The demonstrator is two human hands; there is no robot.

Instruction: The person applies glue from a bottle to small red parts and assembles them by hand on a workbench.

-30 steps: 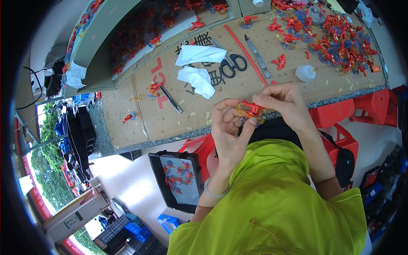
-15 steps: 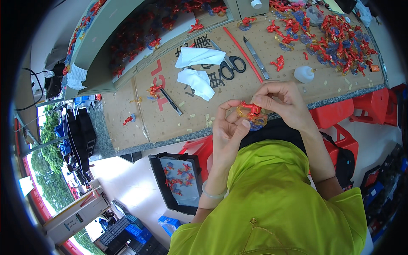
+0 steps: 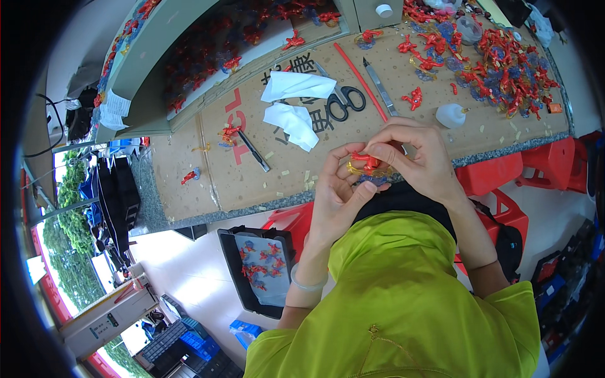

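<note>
Between both hands, just over the table's front edge, is a small red plastic figurine [image 3: 368, 162] with yellow and clear blue swirls around its lower part. My left hand [image 3: 340, 189] grips it from the left, fingers curled behind and thumb near the blue base. From the right, my right hand [image 3: 416, 154] pinches its upper part between thumb and fingers, which hide some of it. Beyond my right hand lie a craft knife [image 3: 378, 85] and a red rod [image 3: 360, 80]. Black-handled scissors [image 3: 345, 103] rest beside two white paper pieces [image 3: 297, 85].
A heap of figurines [image 3: 504, 69] covers the table's far right, with a white squeeze bottle [image 3: 451, 115] nearer. On the left are a dark pen-like tool [image 3: 254, 151] and a loose figurine [image 3: 191, 176]. Below the edge stand a black lined crate [image 3: 257, 268] holding figurines, and red stools [image 3: 495, 179].
The figurine has tilted slightly in my fingers, and my right hand has turned a little over its top. Both hands still hold it; the view has shifted slightly.
</note>
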